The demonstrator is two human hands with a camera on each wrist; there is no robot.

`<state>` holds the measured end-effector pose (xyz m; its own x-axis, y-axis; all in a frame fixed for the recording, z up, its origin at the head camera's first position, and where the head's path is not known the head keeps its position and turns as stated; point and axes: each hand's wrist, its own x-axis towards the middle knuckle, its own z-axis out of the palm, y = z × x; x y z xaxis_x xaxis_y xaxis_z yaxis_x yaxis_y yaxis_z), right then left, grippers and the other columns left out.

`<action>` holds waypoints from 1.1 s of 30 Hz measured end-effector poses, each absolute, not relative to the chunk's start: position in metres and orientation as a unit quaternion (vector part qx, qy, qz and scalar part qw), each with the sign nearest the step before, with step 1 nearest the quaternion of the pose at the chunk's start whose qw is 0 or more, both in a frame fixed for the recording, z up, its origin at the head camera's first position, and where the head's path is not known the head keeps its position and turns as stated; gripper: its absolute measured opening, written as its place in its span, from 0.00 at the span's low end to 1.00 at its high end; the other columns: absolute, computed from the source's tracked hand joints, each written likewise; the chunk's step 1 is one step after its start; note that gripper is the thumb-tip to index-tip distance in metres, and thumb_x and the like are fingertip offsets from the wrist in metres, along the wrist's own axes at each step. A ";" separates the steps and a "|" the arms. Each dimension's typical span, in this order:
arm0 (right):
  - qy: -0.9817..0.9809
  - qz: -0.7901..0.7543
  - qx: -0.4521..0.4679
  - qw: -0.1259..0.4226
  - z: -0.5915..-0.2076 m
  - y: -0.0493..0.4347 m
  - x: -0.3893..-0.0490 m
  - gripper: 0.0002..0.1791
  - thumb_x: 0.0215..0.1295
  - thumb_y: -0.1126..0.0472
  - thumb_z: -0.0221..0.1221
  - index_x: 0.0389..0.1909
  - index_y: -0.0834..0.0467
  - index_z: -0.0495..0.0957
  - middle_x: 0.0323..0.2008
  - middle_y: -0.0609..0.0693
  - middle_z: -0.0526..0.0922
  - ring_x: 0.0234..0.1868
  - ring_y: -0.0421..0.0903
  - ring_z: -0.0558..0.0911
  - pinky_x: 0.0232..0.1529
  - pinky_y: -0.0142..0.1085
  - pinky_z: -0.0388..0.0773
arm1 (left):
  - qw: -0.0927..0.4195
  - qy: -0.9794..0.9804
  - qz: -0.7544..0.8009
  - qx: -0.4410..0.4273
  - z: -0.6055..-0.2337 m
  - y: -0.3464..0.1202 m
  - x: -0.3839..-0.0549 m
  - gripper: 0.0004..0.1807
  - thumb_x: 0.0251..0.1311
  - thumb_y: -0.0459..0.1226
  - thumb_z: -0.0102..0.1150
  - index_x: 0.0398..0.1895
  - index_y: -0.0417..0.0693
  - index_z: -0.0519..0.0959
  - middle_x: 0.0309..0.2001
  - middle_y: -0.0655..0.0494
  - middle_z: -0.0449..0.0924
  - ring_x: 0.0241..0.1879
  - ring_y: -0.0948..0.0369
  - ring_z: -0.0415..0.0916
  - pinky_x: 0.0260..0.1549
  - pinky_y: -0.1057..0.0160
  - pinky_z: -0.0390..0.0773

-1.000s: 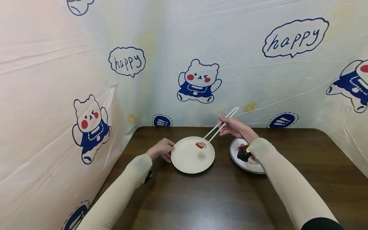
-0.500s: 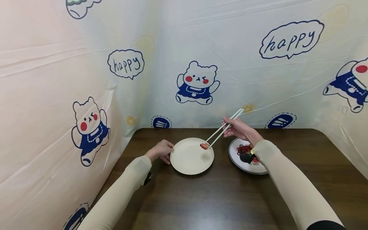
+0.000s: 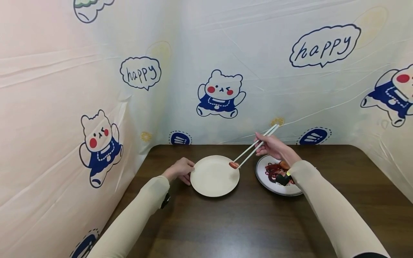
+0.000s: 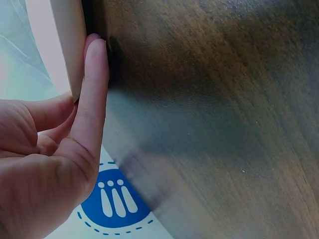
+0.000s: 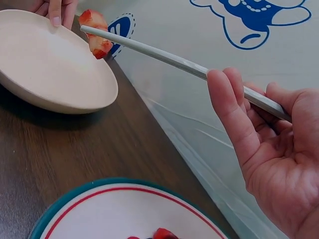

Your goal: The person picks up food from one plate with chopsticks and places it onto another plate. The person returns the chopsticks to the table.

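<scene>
My left hand point(image 3: 179, 170) grips the left rim of a round cream plate point(image 3: 214, 182), thumb above and fingers against its side in the left wrist view. My right hand point(image 3: 275, 147) holds a pair of pale chopsticks point(image 5: 149, 51), slanting down to the left. At their tips is a small red-and-white piece of food point(image 3: 233, 165), above the plate's right rim; the right wrist view shows it red at the edges, its kind unclear. Beneath my right forearm lies a white printed plate point(image 3: 262, 179) with a dark rim, partly hidden by the sleeve and a black wrist device point(image 3: 284, 178).
Both plates stand on a dark brown wooden table point(image 3: 222, 225). A cloth point(image 3: 267, 82) with bear prints hangs behind the table and along its left side. Red shapes show on the printed plate; whether they are food or print is hard to tell.
My right hand has drawn to the right with the chopsticks and the food piece, from over the cream plate to its right rim. My left hand keeps its grip on the rim.
</scene>
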<state>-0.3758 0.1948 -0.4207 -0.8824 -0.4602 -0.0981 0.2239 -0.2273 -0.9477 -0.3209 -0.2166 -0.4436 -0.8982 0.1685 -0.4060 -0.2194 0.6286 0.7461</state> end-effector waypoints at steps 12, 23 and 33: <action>0.577 -0.780 -0.095 0.222 -0.420 0.213 -0.368 0.25 0.87 0.52 0.45 0.34 0.59 0.83 0.26 0.54 0.85 0.23 0.45 0.87 0.31 0.36 0.90 | 0.221 0.871 0.439 -0.012 -0.445 -0.217 -0.321 0.16 0.78 0.29 0.51 0.62 0.33 0.80 0.39 0.40 0.85 0.28 0.50 0.87 0.29 0.52 0.91; 0.566 -0.792 -0.097 0.208 -0.430 0.233 -0.359 0.24 0.88 0.53 0.44 0.35 0.62 0.82 0.26 0.54 0.86 0.23 0.46 0.87 0.31 0.37 0.90 | 0.221 0.872 0.436 -0.016 -0.443 -0.216 -0.321 0.16 0.78 0.29 0.51 0.62 0.33 0.80 0.39 0.41 0.85 0.27 0.51 0.87 0.29 0.53 0.91; 0.578 -0.787 -0.072 0.205 -0.433 0.254 -0.350 0.25 0.87 0.51 0.46 0.35 0.62 0.82 0.25 0.56 0.86 0.24 0.47 0.88 0.32 0.37 0.90 | 0.223 0.874 0.432 -0.013 -0.444 -0.216 -0.320 0.16 0.78 0.29 0.51 0.62 0.33 0.80 0.39 0.41 0.84 0.28 0.51 0.87 0.29 0.53 0.91</action>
